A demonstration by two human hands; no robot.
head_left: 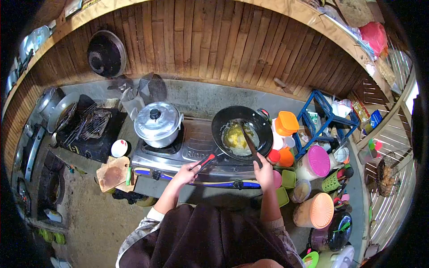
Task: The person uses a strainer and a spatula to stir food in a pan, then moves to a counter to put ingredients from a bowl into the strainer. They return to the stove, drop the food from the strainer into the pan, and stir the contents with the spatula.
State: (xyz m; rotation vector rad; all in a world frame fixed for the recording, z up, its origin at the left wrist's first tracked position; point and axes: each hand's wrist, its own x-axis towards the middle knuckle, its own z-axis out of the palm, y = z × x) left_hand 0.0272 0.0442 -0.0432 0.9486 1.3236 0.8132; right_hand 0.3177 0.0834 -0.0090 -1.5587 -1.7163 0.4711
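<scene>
A black wok (222, 117) sits over the right side of the gas stove (196, 142). Yellow and whitish food that looks like egg (237, 136) lies in the bottom of it. My left hand (185, 173) is closed round the wok's red and black handle (206, 161). In my right hand (263, 173) is a dark spatula (251, 145), whose far end reaches down into the food. The spatula's tip is partly hidden by the food. A lidded silver pot (156, 125) stands on the stove's left burner.
To the left are a cutting board (112, 175) with a green-handled knife (128, 176), a small white bowl (119, 148) and a blackened grill stove (91, 127). Plastic containers (319, 161) and a blue rack (322, 105) crowd the right. A bamboo wall (201, 44) rises behind.
</scene>
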